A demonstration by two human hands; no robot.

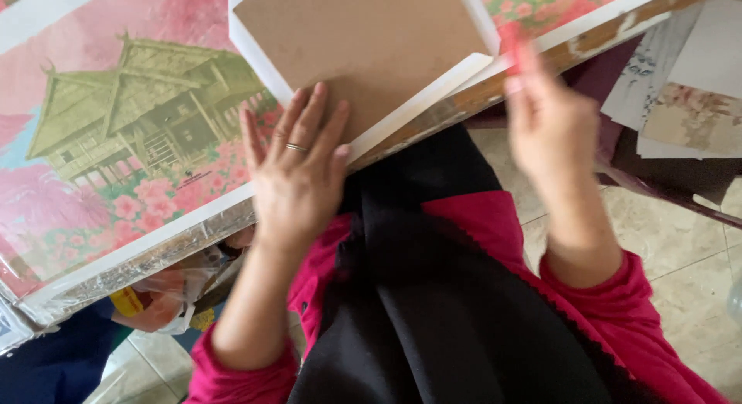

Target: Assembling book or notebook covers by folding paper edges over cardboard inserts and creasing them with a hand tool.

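Observation:
A brown cardboard sheet (363, 41) lies on a larger white paper sheet (255, 52) near the table's front edge. My left hand (297, 172), with a ring on one finger, rests flat with spread fingers on the lower corner of the cardboard and white paper. My right hand (549, 126) is blurred beside the table edge at the right, its fingertips pinching a small red object (512, 39) close to the white paper's right corner. What the red object is cannot be made out.
The table (116, 141) has a printed cover showing a green house and pink flowers, with a worn edge. Papers with floral prints (688, 87) lie on a surface at the right. A plastic bag (166, 292) hangs under the table. Tiled floor below.

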